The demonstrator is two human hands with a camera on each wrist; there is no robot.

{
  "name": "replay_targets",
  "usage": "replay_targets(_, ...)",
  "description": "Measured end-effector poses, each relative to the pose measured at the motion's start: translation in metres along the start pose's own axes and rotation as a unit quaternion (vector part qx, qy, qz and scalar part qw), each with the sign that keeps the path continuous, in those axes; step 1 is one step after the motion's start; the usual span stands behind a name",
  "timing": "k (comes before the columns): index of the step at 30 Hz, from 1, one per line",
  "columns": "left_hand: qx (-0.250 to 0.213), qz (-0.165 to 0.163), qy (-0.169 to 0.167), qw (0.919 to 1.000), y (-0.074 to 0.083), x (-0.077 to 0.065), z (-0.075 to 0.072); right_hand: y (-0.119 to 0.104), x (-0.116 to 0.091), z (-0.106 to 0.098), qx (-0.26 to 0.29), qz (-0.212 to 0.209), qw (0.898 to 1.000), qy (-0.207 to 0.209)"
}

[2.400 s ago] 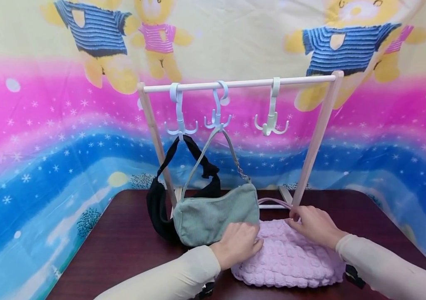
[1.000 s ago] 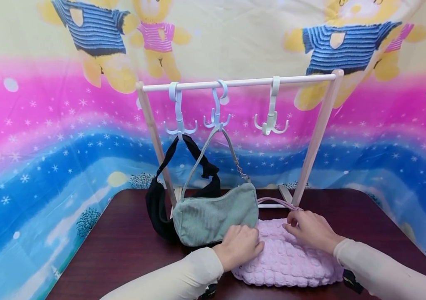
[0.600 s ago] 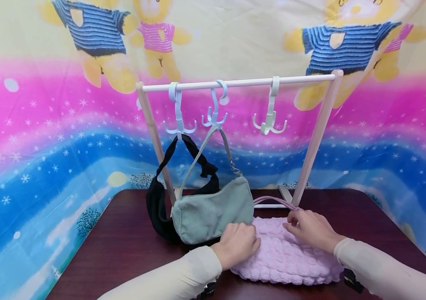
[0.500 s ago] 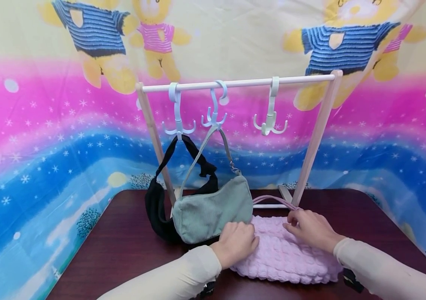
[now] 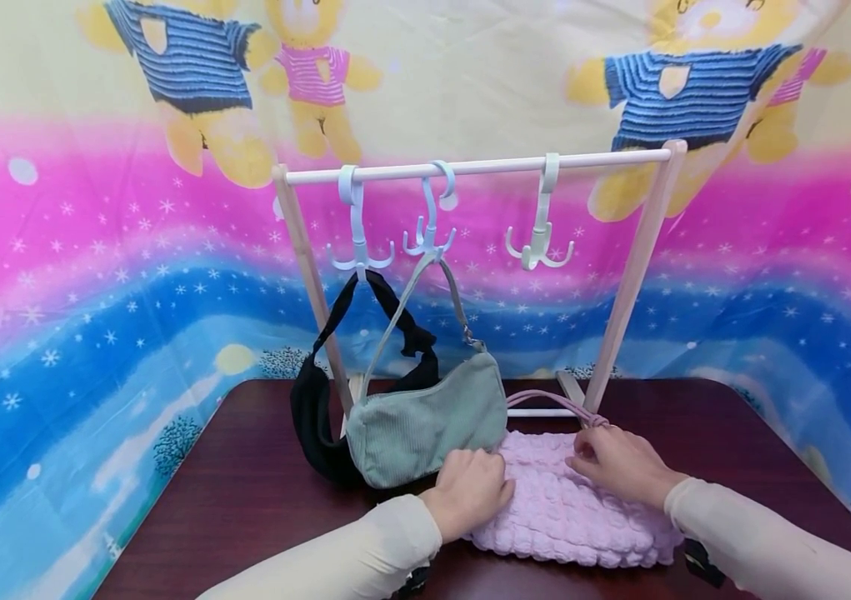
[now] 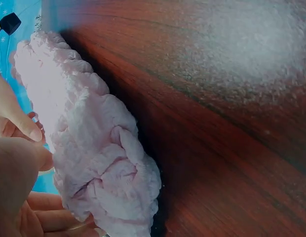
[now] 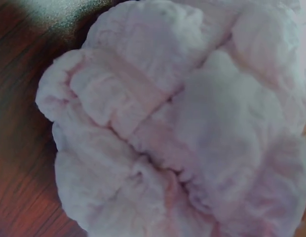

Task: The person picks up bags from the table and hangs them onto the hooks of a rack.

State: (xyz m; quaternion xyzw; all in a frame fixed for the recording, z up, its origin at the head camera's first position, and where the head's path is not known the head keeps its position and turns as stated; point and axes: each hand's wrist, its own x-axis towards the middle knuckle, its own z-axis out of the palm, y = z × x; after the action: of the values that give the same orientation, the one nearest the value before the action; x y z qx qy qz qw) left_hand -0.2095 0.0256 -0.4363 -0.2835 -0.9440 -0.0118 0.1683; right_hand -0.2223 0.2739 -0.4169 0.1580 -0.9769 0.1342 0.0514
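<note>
both hands (image 5: 468,493) on the puffy pink bag (image 5: 563,521)

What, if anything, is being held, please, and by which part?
A pink puffy fabric bag: left grip holds its left end; right grip its top edge near the thin pink strap.

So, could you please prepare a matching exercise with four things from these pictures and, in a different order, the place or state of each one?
Things:
1. black shoulder bag
2. pale green hook
3. pink puffy handbag
4. sage-green corduroy bag

Places or states:
A. touched by the left hand and right hand
B. strap on the middle hook
C. strap on the leftmost hook
D. no bag hanging on it

Pairs: 1-C, 2-D, 3-A, 4-B
</note>
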Motion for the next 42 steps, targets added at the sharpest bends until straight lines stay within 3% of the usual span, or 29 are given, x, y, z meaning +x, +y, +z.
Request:
replay_targets(14,0.028,-0.022,0.034,0.9988,-0.011,0.004,0.002,0.001,0.000,0.002,-0.003,0.000,1.000,0.000)
replay_targets(28,0.008,-0.053,0.013,0.9985,-0.038,0.015,0.010,0.001,0.002,0.000,-0.006,0.001,1.000,0.003)
replay_targets(42,-0.020,-0.068,0.019,0.9973,-0.044,0.031,0.013,0.002,0.013,-0.011,0.008,0.022,1.000,0.007)
